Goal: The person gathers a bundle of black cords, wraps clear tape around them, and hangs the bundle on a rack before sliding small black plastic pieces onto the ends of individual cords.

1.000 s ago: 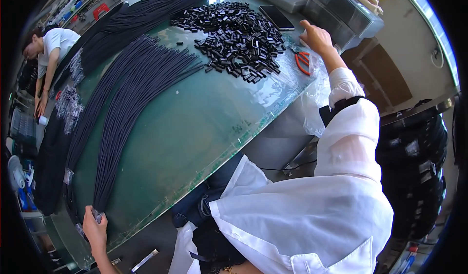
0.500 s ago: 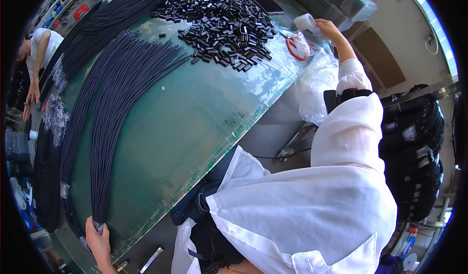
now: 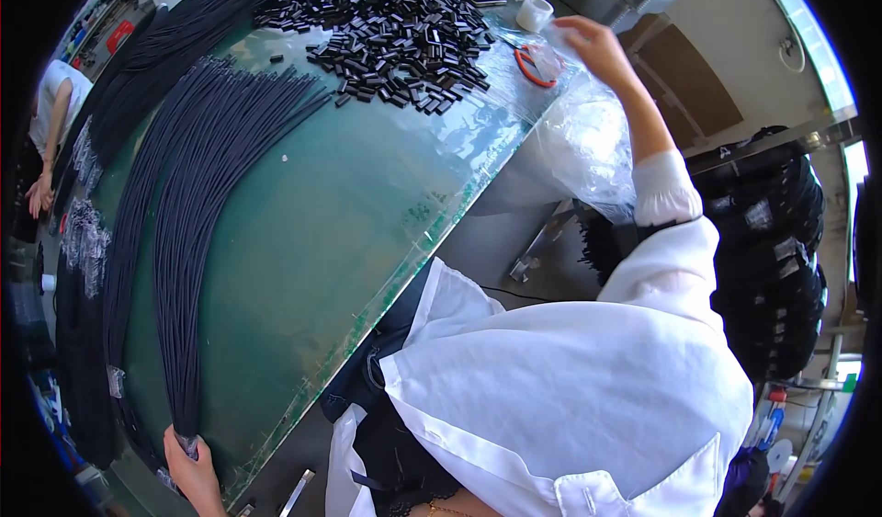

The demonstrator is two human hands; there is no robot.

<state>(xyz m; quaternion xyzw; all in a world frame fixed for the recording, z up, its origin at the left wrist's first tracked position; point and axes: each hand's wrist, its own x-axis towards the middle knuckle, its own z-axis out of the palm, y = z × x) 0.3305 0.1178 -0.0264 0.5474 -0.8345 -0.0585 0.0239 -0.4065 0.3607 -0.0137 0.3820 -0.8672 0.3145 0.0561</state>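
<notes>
Your left hand (image 3: 191, 464) still grips one cord bundle (image 3: 182, 241) by its near end, on the table (image 3: 294, 241). Your right hand (image 3: 595, 48), earlier at the one white roll (image 3: 535, 13), is now just beside it; whether it pinches anything, I can't tell.

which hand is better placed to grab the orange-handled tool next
Probably the right hand: it is near the tool, though whether it holds anything is unclear. The left hand, far off, grips the cords' end.
</notes>
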